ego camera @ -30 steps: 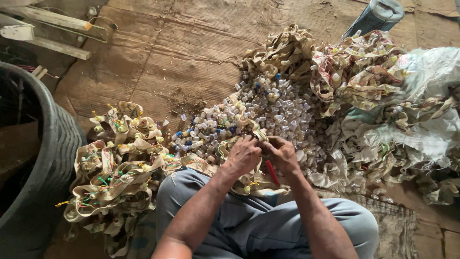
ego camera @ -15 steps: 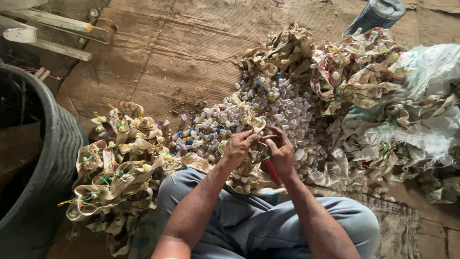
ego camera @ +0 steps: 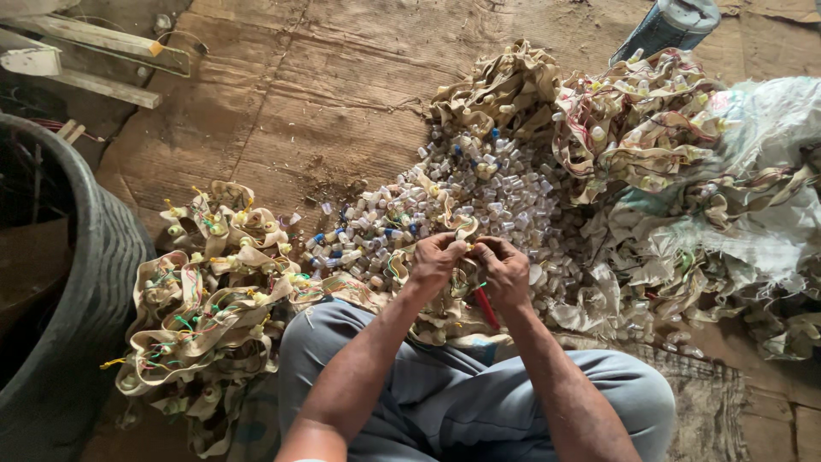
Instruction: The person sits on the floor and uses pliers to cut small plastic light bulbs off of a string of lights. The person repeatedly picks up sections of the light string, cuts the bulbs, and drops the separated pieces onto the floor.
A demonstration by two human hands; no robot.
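On the cardboard-covered floor [ego camera: 325, 103], a person sits cross-legged in grey trousers [ego camera: 479, 393], both hands raised together over the lap. Left hand [ego camera: 434, 259] has its fingers curled closed, pinching a tan fabric strip [ego camera: 445, 299] fitted with small bulb holders and coloured wires. Right hand [ego camera: 505, 269] sits just beside it, fingertips touching the left hand's at the same point on the strip, fingers bent and closed on it. What exactly sits between the fingertips is too small to tell. A red-handled tool [ego camera: 486, 308] lies under the right hand on the strip; whether the palm touches it cannot be told. Directly beyond the hands spreads a heap of small clear bulbs [ego camera: 479, 188], some with blue caps. To the person's left lies a pile of coiled strips [ego camera: 205, 299], next to a dark round tub [ego camera: 94, 282]. More tangled strips [ego camera: 633, 128] and a white woven sack [ego camera: 770, 171] lie to the right.
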